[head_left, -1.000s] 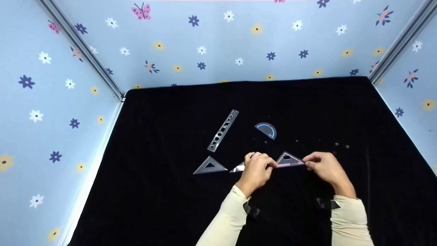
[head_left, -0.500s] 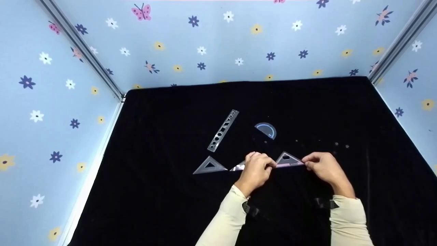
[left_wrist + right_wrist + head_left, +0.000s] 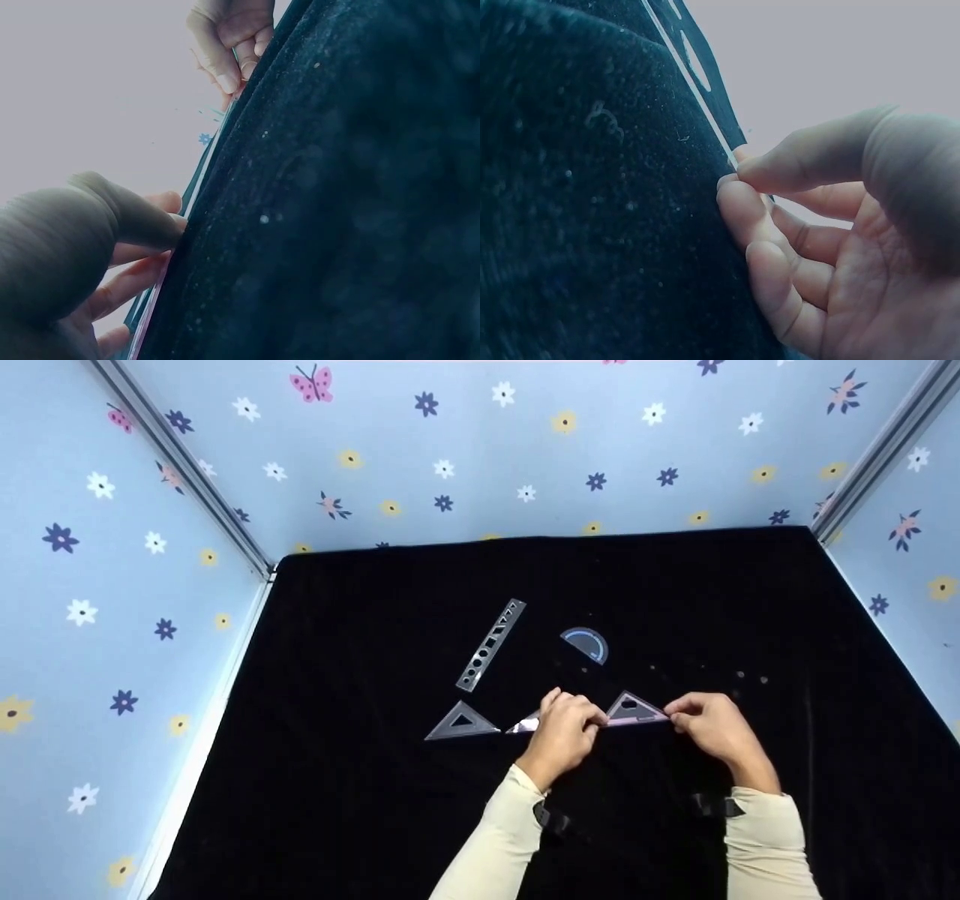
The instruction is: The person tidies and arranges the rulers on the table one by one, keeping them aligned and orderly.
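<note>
A clear set square [image 3: 632,709] with a pink strip along its long edge lies on the black cloth between the two hands. My right hand [image 3: 709,725] pinches its right corner between thumb and fingertips, seen close up in the right wrist view. My left hand [image 3: 561,735] has thumb and fingers at its left corner, gripping the edge there in the left wrist view. Beneath the left hand a second clear pointed piece [image 3: 523,726] pokes out to the left, mostly hidden. Further left lies another clear set square [image 3: 463,723] with a triangular cut-out, its tip close to that piece.
Behind the hands lie a clear ruler [image 3: 490,645] with shaped holes, set at a slant, and a clear protractor [image 3: 587,646] with a blue scale. Small specks dot the black cloth [image 3: 360,660]. Flower-patterned walls [image 3: 480,442] enclose the back and sides.
</note>
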`<state>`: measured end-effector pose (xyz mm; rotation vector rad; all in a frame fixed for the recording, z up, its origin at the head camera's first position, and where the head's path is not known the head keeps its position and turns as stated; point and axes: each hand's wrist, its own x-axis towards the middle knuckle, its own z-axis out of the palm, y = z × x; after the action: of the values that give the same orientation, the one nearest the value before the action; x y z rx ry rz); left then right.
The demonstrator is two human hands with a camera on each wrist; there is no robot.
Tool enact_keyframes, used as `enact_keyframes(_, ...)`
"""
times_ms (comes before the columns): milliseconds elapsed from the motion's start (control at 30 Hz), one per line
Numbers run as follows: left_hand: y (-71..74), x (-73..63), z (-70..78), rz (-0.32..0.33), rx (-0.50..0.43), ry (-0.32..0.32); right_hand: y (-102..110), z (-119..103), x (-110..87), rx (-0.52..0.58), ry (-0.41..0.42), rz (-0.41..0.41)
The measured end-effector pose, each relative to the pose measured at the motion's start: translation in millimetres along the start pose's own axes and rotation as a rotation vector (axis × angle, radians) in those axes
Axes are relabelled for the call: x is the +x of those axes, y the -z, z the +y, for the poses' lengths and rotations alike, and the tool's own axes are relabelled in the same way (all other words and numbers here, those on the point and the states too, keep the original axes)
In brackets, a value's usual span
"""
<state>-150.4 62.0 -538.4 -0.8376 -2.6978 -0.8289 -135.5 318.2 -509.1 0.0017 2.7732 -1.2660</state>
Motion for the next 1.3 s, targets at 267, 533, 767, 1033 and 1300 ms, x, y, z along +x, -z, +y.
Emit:
enact_keyframes(267,0.6,-0.9,1.5,-0.007,0.002,0.041,-0.3,0.4,0.5,0.001,0.009,-0.001)
enact_keyframes(533,0.0,-0.9,1.3,0.004,-0.002,0.04,1.0,-0.1,0.1,-0.007,0.011,0.003)
enact_keyframes(767,-0.2,-0.4,0.3,0.0,-0.004,0.041,0.2,1.7,0.4,-0.011,0.005,0.005)
enact_keyframes(1033,-1.1,0.7,-2.9,-0.003,-0.026,0.05,0.0,0.5,1.6,-0.021,0.032,0.003)
enact_keyframes(1300,-0.1,0.7,-1.3,-0.01,-0.06,0.071,1.5,-0.1,1.0,-0.004,0.01,0.005)
